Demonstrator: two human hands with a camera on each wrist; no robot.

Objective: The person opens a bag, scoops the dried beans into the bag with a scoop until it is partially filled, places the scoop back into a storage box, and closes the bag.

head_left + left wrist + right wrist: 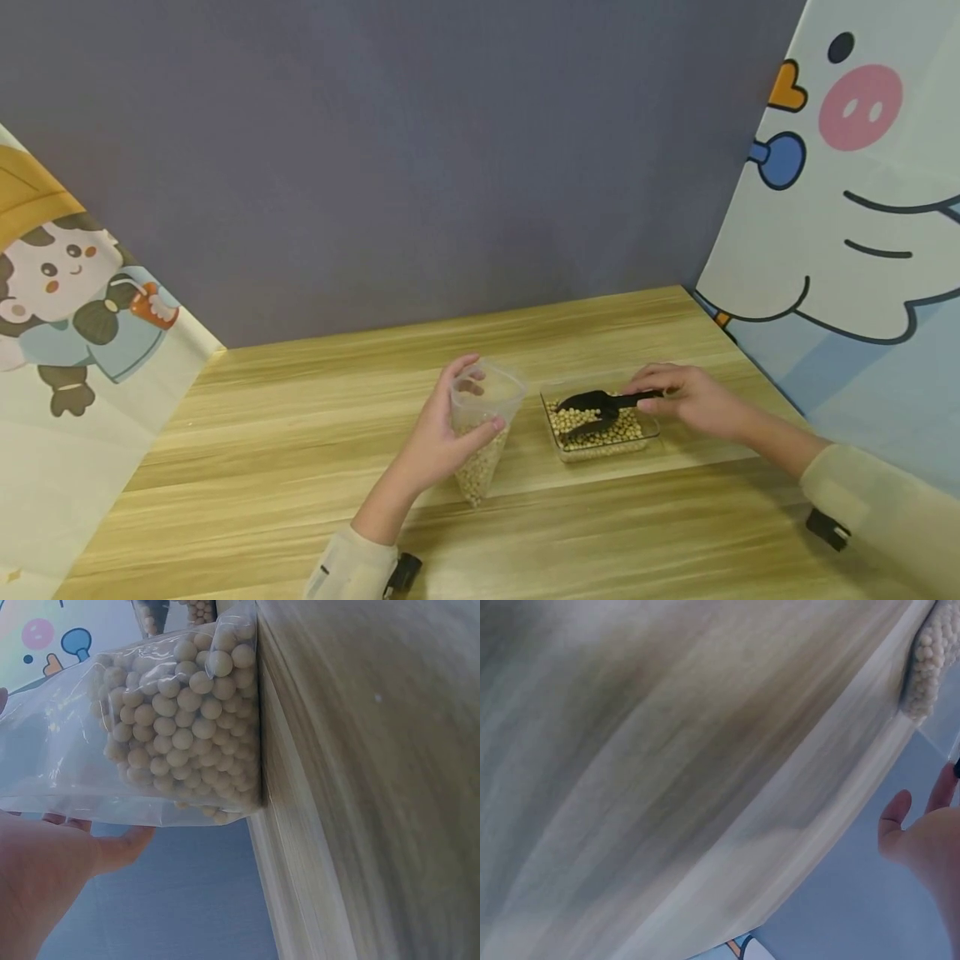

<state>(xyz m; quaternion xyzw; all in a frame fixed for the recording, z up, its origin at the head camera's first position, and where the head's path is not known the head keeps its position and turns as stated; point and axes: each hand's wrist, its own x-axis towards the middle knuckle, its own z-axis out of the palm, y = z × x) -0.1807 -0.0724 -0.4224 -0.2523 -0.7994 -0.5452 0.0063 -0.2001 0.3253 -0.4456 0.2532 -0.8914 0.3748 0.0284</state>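
Holding the bag (480,473) around its open mouth with the left hand (435,442), between thumb and fingers; pinching the scoop (603,402) by its handle in the right hand's (690,402) fingers, near the rim of the box (607,456). Best to dip shallowly into the beans (628,427) just ahead of those fingers, and lift level without knocking the rim. Keep the bag's mouth wide between the left fingers; partly filled with beans below them, resting on the worktop (300,467). Impossible to tell the scoop's load.
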